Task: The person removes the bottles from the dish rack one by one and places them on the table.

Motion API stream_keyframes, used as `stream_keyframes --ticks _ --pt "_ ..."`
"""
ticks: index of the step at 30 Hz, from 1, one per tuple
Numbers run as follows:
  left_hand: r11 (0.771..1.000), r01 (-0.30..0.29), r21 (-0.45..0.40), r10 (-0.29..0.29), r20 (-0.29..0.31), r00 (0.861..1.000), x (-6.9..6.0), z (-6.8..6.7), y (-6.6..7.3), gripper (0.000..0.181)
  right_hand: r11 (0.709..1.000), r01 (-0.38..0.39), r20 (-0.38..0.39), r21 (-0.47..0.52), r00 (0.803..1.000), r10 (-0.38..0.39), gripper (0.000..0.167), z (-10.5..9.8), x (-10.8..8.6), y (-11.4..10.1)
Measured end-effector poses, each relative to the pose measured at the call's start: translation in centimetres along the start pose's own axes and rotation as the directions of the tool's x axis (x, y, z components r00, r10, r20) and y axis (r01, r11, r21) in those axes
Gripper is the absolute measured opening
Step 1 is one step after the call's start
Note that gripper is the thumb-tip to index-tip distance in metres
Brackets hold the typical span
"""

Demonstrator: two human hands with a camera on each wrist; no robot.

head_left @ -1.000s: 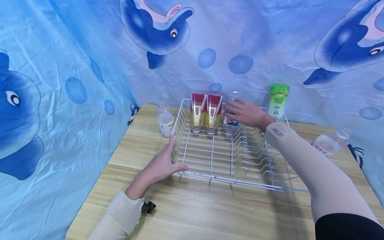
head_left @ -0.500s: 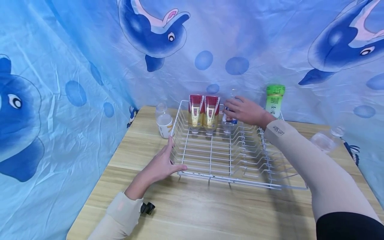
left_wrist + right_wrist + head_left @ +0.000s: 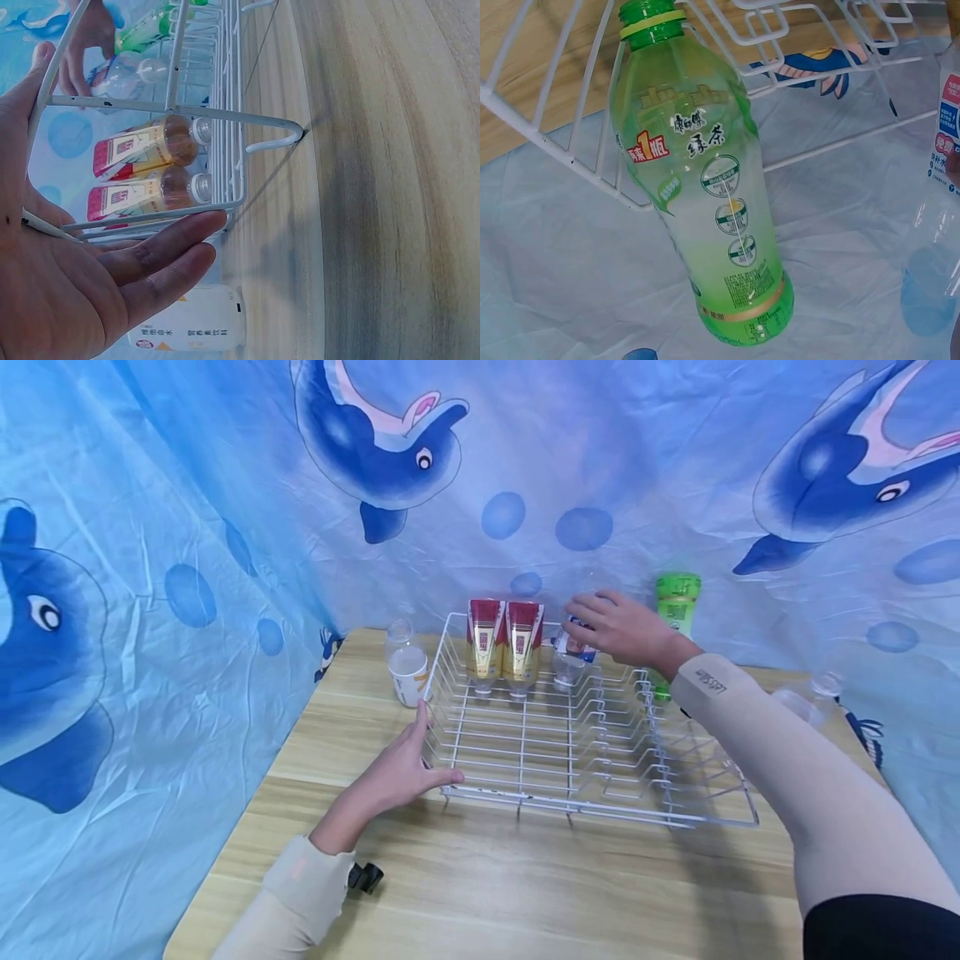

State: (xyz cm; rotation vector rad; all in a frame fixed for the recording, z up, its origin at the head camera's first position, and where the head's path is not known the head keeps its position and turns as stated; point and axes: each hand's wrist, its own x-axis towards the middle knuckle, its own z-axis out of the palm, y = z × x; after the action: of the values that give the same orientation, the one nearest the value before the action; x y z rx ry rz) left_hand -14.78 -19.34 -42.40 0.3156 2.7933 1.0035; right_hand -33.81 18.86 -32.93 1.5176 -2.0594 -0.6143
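My right hand (image 3: 618, 627) grips the upper part of a clear plastic bottle (image 3: 568, 670) with a blue and white label. That bottle is upside down and tilted in the rear of a white wire dish rack (image 3: 525, 797), its neck down among the wires. Left of it, two amber drink bottles (image 3: 486, 643) with red and gold labels stand inverted. My left hand (image 3: 393, 768) rests on the rack's front left corner, thumb over the front, fingers stretched along the side. A green tea bottle (image 3: 712, 187) stands inverted in the rack, right of my right hand.
An upright clear bottle with a white label (image 3: 408, 668) stands on the wooden table (image 3: 525, 893) just left of the rack. Another clear bottle (image 3: 806, 700) is right of the rack, partly behind my arm. A blue dolphin-print curtain (image 3: 525, 460) borders the table.
My right hand has shifted slightly right, and the top of the clear bottle leans that way with it. The left hand keeps its place on the rack. The head view has shifted slightly.
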Motion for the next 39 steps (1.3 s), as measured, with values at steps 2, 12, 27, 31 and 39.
stream_keyframes --ticks 2,12,27,31,39 --pt "1.0 0.001 0.003 -0.001 0.002 1.0 0.0 0.0 0.1 0.139 1.0 -0.009 -0.006 -0.007 1.0 0.009 0.067 -0.3 -0.1 0.0" --pt "1.0 -0.009 0.016 0.009 -0.004 1.0 -0.1 0.0 0.0 0.139 0.997 -0.059 -0.062 0.044 0.996 0.062 0.06 -1.4 -0.1 -0.4" --pt "0.999 -0.011 0.052 0.011 0.001 1.0 -0.2 -0.2 0.0 0.138 0.962 -0.188 -0.093 0.197 0.973 0.21 0.056 -2.0 -0.3 -1.2" --pt "0.997 -0.002 0.074 0.001 0.016 1.0 -0.3 -0.3 0.3 0.137 0.938 -0.231 -0.082 0.26 0.962 0.26 0.06 -1.9 -0.5 -1.3" --pt "0.991 0.021 0.134 -0.025 0.03 0.999 -0.4 -0.6 0.7 0.138 0.894 -0.271 -0.123 0.358 0.935 0.333 0.07 -1.9 -0.7 -1.7"
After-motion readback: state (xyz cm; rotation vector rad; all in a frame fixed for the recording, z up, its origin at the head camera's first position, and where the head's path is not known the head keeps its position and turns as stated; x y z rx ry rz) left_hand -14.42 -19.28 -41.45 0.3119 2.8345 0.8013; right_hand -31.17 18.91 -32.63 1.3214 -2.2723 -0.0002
